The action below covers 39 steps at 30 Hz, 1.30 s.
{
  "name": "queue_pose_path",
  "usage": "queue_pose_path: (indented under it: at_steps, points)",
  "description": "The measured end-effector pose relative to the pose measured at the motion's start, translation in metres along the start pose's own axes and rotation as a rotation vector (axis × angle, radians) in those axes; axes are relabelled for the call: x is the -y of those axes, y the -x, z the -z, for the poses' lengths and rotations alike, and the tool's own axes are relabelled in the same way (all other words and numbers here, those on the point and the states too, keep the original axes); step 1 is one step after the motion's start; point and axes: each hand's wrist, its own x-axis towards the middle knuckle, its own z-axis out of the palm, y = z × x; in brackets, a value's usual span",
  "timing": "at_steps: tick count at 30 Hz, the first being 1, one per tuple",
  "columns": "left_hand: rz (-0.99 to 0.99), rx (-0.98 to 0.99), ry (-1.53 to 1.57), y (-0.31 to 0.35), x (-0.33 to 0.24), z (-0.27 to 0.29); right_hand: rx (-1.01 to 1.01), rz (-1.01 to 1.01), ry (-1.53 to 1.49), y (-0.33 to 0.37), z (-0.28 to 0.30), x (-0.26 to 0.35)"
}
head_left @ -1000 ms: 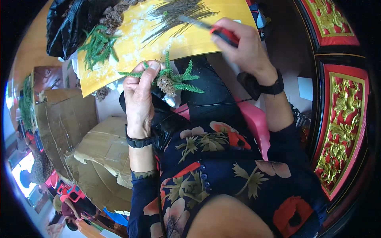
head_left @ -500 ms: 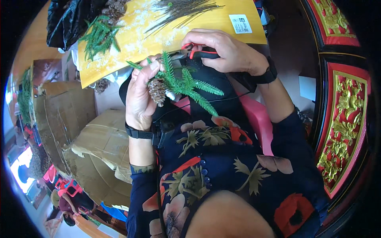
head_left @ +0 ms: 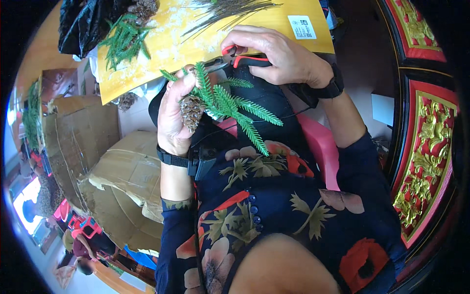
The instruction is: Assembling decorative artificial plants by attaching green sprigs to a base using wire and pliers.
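Two hands engaged: left hand (head_left: pixel 174 112) clenched round brown pine cone (head_left: pixel 191 111) with green fir sprig (head_left: pixel 235 105); right hand (head_left: pixel 279 56) closed on red-handled snips (head_left: pixel 235 58) at sprig tip; blades near left thumb, nick risk if sprig slips

left hand (head_left: pixel 172 115): raised, fingers curled shut | right hand (head_left: pixel 276 56): fingers clenched

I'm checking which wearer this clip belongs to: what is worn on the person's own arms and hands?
Both hands are bare, no gloves. The left hand has a black wrist strap carrying a small dark box. The right hand has a black wristband. Dark navy sleeves with a floral print stop short of the wrists.
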Motion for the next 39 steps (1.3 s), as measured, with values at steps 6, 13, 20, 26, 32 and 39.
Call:
queue_pose_path:
  at_steps: [6,13,20,26,32,39]
  points:
    - [0.066,0.130,0.100,-0.010,0.004,0.007,0.032,0.028,-0.053,-0.006,0.000,-0.001]
    - [0.114,0.262,0.182,-0.007,0.003,0.006,0.078,-0.079,-0.080,-0.005,0.007,0.010]
    - [-0.217,-0.234,-0.418,-0.002,-0.004,-0.016,0.016,-0.229,0.087,0.007,-0.003,0.011]
    - [-0.511,-0.403,-0.729,-0.009,0.007,-0.008,-0.017,-0.421,0.239,0.006,-0.015,0.027]
    - [-0.510,-0.440,-0.727,-0.009,0.006,-0.009,-0.103,-0.468,0.212,0.006,-0.014,0.035]
    - [-0.529,-0.417,-0.711,-0.009,0.005,-0.008,-0.036,-0.437,0.251,0.010,-0.014,0.036]
